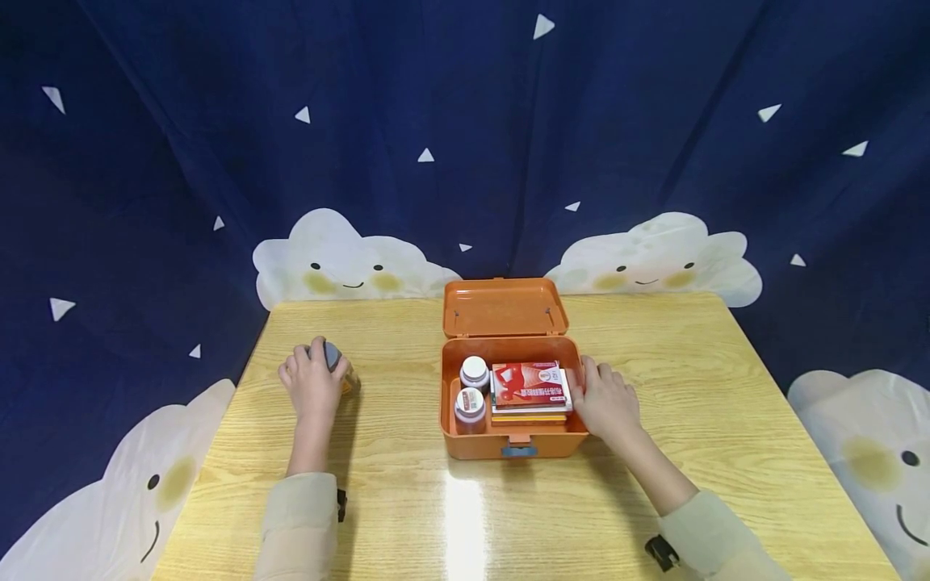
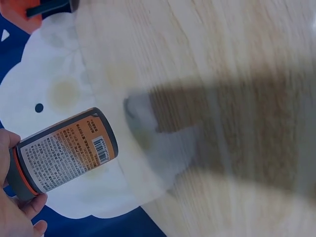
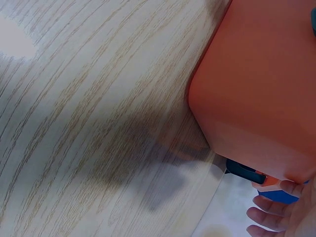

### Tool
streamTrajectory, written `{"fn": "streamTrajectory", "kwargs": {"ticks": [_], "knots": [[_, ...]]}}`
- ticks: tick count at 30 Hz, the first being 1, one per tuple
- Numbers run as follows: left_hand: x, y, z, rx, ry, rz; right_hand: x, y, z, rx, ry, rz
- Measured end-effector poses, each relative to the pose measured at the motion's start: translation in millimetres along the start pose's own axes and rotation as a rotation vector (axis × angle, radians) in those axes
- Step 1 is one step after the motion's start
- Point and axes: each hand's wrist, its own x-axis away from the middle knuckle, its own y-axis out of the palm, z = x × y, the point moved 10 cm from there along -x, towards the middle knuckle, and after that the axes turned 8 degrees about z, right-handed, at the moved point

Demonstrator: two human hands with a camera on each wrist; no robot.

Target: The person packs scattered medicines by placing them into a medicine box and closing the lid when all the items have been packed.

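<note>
My left hand [image 1: 314, 383] grips the grey top of a cylindrical bottle [image 2: 74, 150] with an orange and white label, at the table's left side. Whether its base touches the table I cannot tell. An orange storage box [image 1: 479, 448] stands open in the middle, its lid [image 1: 504, 308] tipped back. My right hand [image 1: 606, 403] holds the box's right wall near the rim, the thumb on the inner side and the other fingers outside. Inside are two white-capped bottles, one behind [image 1: 475, 371] and one in front [image 1: 470, 407], beside a red medicine box [image 1: 529, 384] atop other flat boxes.
The wooden table [image 1: 395, 484] reaches back to a dark blue curtain [image 1: 465, 121] with cloud prints. A blue-grey latch [image 1: 519, 452] sits on the box's front. Bare tabletop lies between the left hand and the box.
</note>
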Motion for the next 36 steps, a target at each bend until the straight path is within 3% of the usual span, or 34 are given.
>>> {"fn": "streamTrajectory", "kwargs": {"ticks": [13,36], "knots": [[-5.2,-5.9,28.3,0.032,0.042,-0.019,-0.5,-0.1,0.5,-0.001,0.0,0.007],[-3.3,-23.8,103.0,0.085,0.202,-0.045,-0.5,-0.4,-0.6,0.003,-0.02,0.027]]}}
